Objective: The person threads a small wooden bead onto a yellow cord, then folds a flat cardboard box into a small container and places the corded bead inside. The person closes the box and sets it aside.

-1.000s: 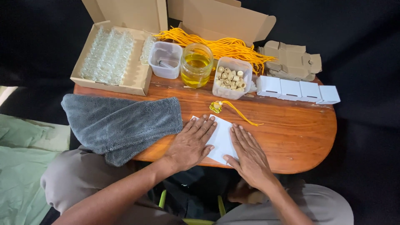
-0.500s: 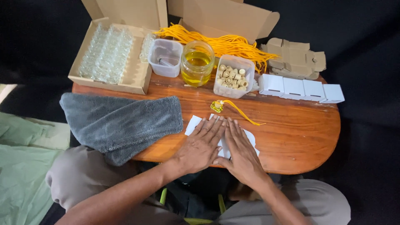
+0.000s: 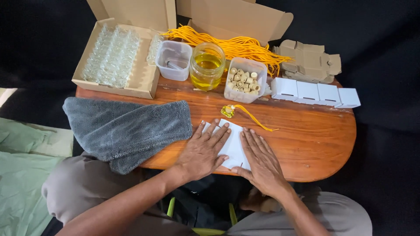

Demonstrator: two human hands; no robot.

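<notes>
A: Head view, hands? Left hand [image 3: 204, 150] and right hand [image 3: 261, 161] both lie flat, fingers spread, palms down on a white folded sheet [image 3: 232, 144] at the near edge of the wooden table [image 3: 306, 140]. Neither grips anything.

B: Surroundings?

A: Grey towel [image 3: 124, 129] just beside the left hand. A small yellow-corded item [image 3: 229, 110] lies just beyond the sheet; possibly a tiny bottle, too small to tell. Farther back: jar of yellow liquid [image 3: 207, 66], tub of corks [image 3: 245, 80], row of white boxes [image 3: 315, 93].

Matt white paper sheet [image 3: 232, 146] on glossy wooden table [image 3: 306, 144]
</notes>
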